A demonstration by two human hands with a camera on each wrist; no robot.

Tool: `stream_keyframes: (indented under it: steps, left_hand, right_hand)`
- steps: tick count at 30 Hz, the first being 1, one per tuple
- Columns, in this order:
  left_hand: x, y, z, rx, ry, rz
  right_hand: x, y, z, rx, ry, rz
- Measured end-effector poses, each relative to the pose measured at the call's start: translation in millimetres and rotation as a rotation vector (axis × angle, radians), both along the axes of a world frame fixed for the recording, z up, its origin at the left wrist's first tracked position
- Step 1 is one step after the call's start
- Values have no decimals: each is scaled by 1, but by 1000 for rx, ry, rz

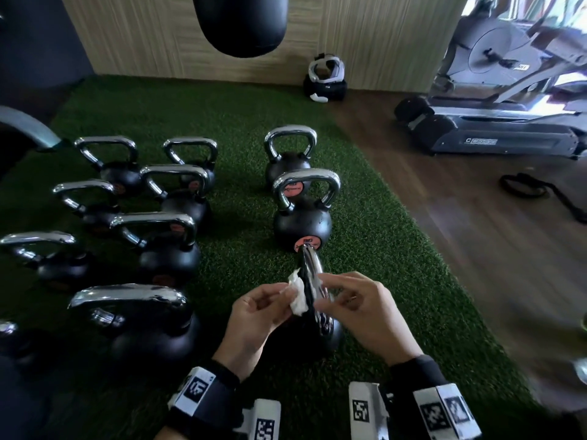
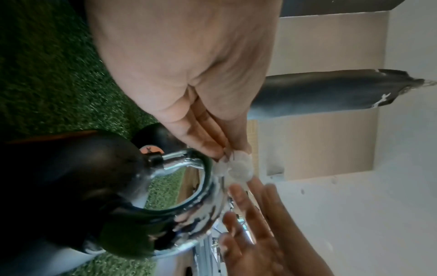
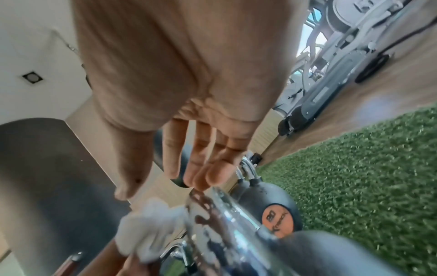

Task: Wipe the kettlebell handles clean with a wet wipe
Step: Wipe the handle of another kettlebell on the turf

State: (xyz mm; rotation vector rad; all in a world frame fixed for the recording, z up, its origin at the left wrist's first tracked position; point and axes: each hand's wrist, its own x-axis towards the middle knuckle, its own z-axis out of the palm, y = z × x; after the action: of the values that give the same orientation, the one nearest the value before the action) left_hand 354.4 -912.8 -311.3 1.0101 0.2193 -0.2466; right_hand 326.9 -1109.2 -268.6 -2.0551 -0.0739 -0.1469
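Observation:
A black kettlebell point(image 1: 330, 335) stands on the green turf just in front of me, its chrome handle point(image 1: 313, 277) seen end-on. My left hand point(image 1: 273, 300) pinches a crumpled white wet wipe point(image 1: 297, 296) against the handle's left side. In the left wrist view the wipe point(image 2: 238, 168) sits at my fingertips beside the handle point(image 2: 208, 186). My right hand point(image 1: 343, 296) is at the handle's right side, holding nothing. In the right wrist view its fingertips point(image 3: 203, 179) touch the top of the chrome handle point(image 3: 217, 214), with the wipe point(image 3: 149, 224) on the far side.
Two more kettlebells point(image 1: 301, 211) point(image 1: 290, 150) stand in line beyond this one. Several others point(image 1: 165, 249) fill rows to the left. A punching bag point(image 1: 241, 23) hangs ahead. An exercise machine point(image 1: 508, 90), headgear point(image 1: 325, 77) and a black strap point(image 1: 524, 185) are on the wooden floor.

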Motion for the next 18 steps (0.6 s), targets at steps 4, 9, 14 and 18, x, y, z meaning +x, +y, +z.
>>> stream_keyframes:
  steps: [4,9,14,18]
  left_hand:
    - [-4,-11,14,30,-51,-117]
    - [-9,-17,27,-26,-49,-118]
    - [8,-1,-3,434,-78,-69]
    - [16,2,-58,1213,-433,-484]
  right_hand:
    - [-4,11,7,56,-26,37]
    - [-3,6,6,67,-13,25]
    - [0,-12,1,117,-3,-118]
    - [-6,-32,-9,216,-6,-267]
